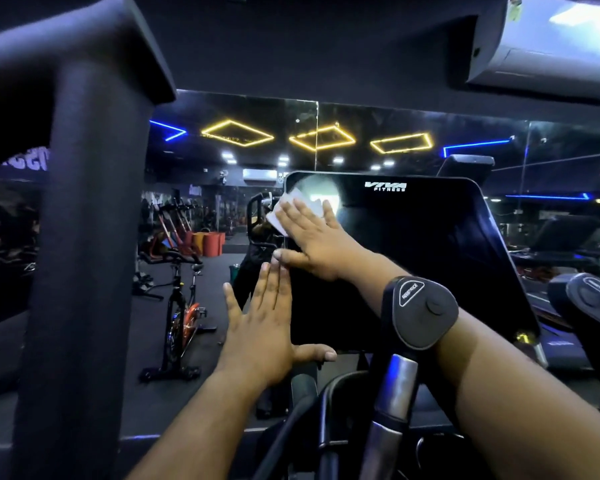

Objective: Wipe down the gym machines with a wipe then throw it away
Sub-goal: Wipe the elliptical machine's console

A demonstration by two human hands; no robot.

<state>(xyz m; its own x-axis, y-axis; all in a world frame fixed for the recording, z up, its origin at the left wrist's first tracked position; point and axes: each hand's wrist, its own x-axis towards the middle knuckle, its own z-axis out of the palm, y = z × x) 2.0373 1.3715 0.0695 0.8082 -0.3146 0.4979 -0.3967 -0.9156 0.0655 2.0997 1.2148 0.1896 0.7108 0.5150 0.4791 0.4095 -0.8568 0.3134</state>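
Note:
A black machine console screen (413, 258) marked VIVA FITNESS fills the middle of the head view. My right hand (316, 237) lies flat on its upper left corner, fingers straight, pressing a white wipe (291, 206) against the glass. My left hand (267, 320) rests against the screen's left edge with straight fingers pointing up and its thumb under the lower left corner. Most of the wipe is hidden beneath my right fingers.
A grey handle with a round resistance knob (420, 310) rises in front of my right forearm. A thick black padded post (84, 237) stands close on the left. A spin bike (181, 306) stands on the floor beyond, and a mirror wall lies behind.

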